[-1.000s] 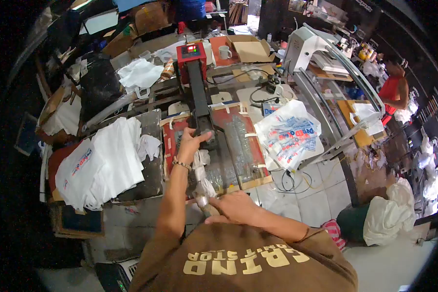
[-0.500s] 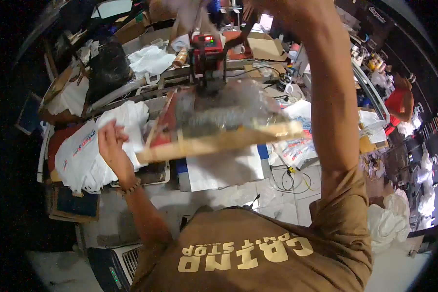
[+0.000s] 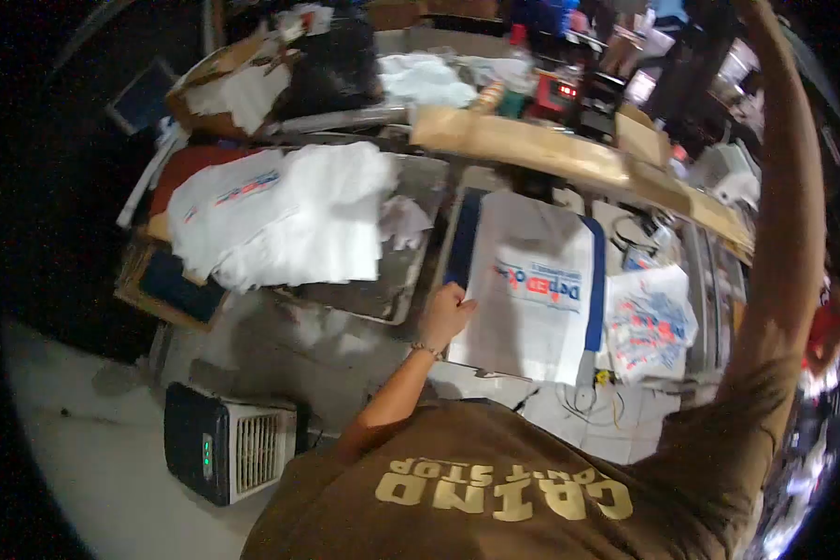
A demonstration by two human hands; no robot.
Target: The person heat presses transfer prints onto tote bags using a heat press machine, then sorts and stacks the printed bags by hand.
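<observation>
A flat white bag [image 3: 523, 327] with red and blue lettering lies on a dark blue board [image 3: 592, 280]. My left hand [image 3: 446, 315] is at its left edge, fingers curled and seemingly pinching the edge between thumb and forefinger. Over the far end of the bag the wooden-framed printing screen [image 3: 523, 145] is raised, its near bar running across the bench. My right arm [image 3: 786, 187] reaches up along the right side, and its hand lies beyond the top of the view.
A pile of white printed bags [image 3: 299, 215] lies left of the board. More printed bags [image 3: 651, 322] lie to its right, near cables [image 3: 583, 401]. A red device with a lit display [image 3: 558, 91] stands behind the screen. An air cooler [image 3: 233, 443] stands on the floor.
The screen has swung up off the board, uncovering the bag, which shows a print. My left hand has come to the bag's edge. The view has turned left.
</observation>
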